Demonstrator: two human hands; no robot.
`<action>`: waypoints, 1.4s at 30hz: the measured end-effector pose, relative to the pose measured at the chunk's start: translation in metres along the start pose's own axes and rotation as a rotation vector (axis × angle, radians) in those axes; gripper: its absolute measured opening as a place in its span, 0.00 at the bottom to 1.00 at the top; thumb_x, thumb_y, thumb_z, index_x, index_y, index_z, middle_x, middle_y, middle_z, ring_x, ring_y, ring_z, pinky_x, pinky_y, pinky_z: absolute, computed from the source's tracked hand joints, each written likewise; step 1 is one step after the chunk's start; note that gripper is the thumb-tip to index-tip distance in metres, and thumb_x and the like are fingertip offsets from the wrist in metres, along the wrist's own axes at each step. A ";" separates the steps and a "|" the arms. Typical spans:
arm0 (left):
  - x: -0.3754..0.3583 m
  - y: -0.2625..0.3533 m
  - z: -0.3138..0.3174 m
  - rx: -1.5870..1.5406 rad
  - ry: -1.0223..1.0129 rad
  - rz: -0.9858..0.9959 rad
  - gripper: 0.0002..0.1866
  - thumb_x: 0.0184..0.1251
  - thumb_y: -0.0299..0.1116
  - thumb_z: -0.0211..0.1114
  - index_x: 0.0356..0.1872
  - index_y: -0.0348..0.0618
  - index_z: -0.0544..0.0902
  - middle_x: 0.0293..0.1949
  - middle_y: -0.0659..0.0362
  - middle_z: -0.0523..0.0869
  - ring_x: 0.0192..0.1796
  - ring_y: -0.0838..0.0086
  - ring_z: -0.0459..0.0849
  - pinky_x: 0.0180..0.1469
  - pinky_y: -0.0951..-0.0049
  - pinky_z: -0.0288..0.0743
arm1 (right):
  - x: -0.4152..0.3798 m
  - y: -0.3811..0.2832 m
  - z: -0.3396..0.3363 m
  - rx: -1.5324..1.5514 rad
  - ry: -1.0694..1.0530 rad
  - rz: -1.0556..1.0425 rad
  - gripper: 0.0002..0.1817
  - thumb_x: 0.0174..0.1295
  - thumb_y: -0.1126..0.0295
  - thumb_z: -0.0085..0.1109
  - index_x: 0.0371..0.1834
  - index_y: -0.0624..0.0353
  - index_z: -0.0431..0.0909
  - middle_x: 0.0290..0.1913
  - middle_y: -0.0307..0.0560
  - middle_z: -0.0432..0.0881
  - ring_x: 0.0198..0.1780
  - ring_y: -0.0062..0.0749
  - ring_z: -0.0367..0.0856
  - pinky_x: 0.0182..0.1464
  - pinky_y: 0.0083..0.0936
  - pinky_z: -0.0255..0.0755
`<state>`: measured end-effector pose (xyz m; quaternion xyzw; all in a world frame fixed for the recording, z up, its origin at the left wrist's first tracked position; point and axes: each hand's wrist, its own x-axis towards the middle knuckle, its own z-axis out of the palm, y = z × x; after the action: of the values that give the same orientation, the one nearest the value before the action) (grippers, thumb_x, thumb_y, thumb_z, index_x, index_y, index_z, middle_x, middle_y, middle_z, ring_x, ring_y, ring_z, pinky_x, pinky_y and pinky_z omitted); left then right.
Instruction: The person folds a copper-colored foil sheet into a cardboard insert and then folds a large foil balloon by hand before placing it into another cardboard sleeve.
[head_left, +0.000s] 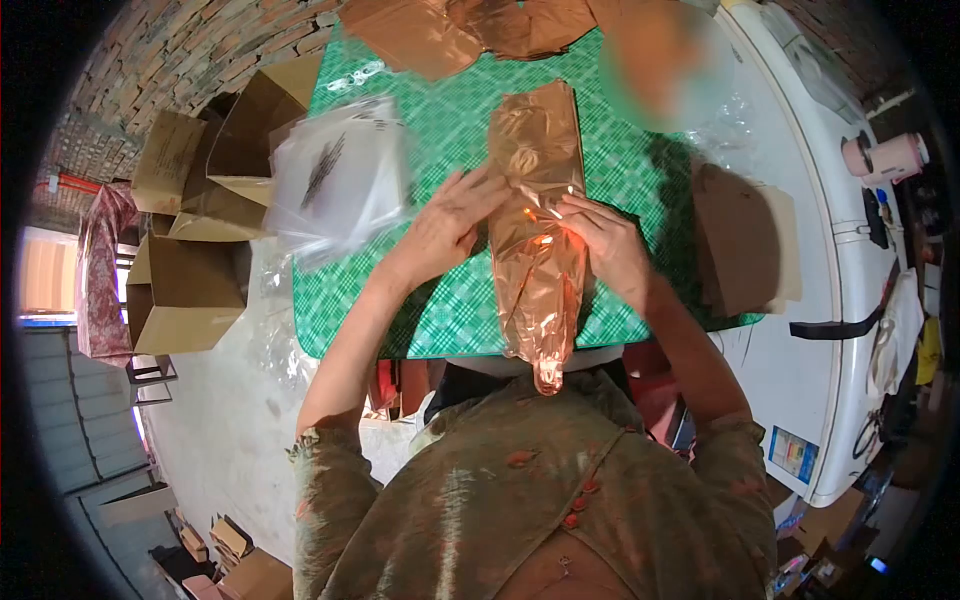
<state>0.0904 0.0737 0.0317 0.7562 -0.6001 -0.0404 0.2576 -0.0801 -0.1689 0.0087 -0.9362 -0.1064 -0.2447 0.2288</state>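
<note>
A long, flat piece of shiny copper-coloured foil (540,285), which looks like a folded foil balloon, lies lengthwise on the green plaid tablecloth (440,320). Its narrow rounded tab hangs over the table's near edge. My left hand (455,220) comes in from the left, fingers stretched out and resting on the foil's upper middle. From the other side, my right hand (608,240) lays its extended fingers on the foil's right edge; its thumb is hidden. Creases and bright reflections run across the foil between the two hands.
Clear plastic bags (340,180) lie at the table's left, brown cardboard sheets (745,240) at the right. More copper foil pieces (420,35) lie along the far edge. Open cardboard boxes (190,290) stand left of the table. A white appliance (800,330) borders the right.
</note>
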 end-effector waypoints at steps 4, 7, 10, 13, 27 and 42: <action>-0.033 0.020 -0.002 0.004 0.017 -0.001 0.39 0.61 0.20 0.63 0.77 0.47 0.71 0.78 0.50 0.72 0.81 0.49 0.65 0.84 0.46 0.54 | -0.006 -0.009 -0.003 0.091 -0.001 0.047 0.13 0.63 0.81 0.61 0.51 0.63 0.83 0.56 0.53 0.88 0.63 0.50 0.85 0.64 0.39 0.82; -0.050 0.033 0.006 -0.001 0.042 0.037 0.39 0.60 0.24 0.67 0.77 0.44 0.70 0.79 0.49 0.70 0.81 0.51 0.65 0.84 0.47 0.55 | -0.013 -0.019 -0.005 0.144 -0.017 0.095 0.14 0.63 0.81 0.61 0.52 0.64 0.83 0.56 0.53 0.88 0.63 0.51 0.85 0.64 0.38 0.82; -0.053 0.052 0.013 0.016 0.049 0.069 0.41 0.58 0.24 0.68 0.78 0.45 0.70 0.80 0.50 0.68 0.82 0.52 0.65 0.84 0.48 0.56 | -0.019 -0.030 -0.010 0.150 -0.038 0.092 0.16 0.63 0.81 0.62 0.54 0.64 0.83 0.56 0.54 0.88 0.63 0.50 0.85 0.63 0.37 0.83; -0.046 0.059 0.017 0.020 0.043 0.107 0.41 0.59 0.25 0.70 0.78 0.46 0.70 0.80 0.51 0.68 0.82 0.53 0.65 0.83 0.48 0.57 | -0.026 -0.038 -0.009 0.139 -0.058 0.094 0.16 0.63 0.81 0.62 0.54 0.64 0.83 0.56 0.55 0.88 0.63 0.49 0.85 0.63 0.37 0.82; -0.048 0.060 0.037 0.011 0.048 0.079 0.38 0.59 0.23 0.69 0.75 0.49 0.76 0.71 0.55 0.81 0.77 0.59 0.75 0.81 0.56 0.65 | -0.027 -0.061 -0.019 -0.092 -0.054 -0.123 0.21 0.59 0.79 0.65 0.58 0.63 0.83 0.65 0.50 0.82 0.69 0.46 0.79 0.67 0.38 0.79; -0.008 0.044 0.001 -0.475 -0.036 -0.230 0.21 0.75 0.35 0.66 0.66 0.46 0.84 0.46 0.51 0.93 0.47 0.73 0.91 0.52 0.70 0.83 | 0.030 -0.001 -0.033 0.533 -0.516 0.350 0.19 0.59 0.72 0.71 0.54 0.62 0.85 0.43 0.54 0.89 0.46 0.49 0.90 0.46 0.35 0.83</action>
<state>0.0486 0.0738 0.0484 0.7370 -0.4882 -0.2228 0.4109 -0.0677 -0.1816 0.0497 -0.8787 -0.0589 0.0772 0.4674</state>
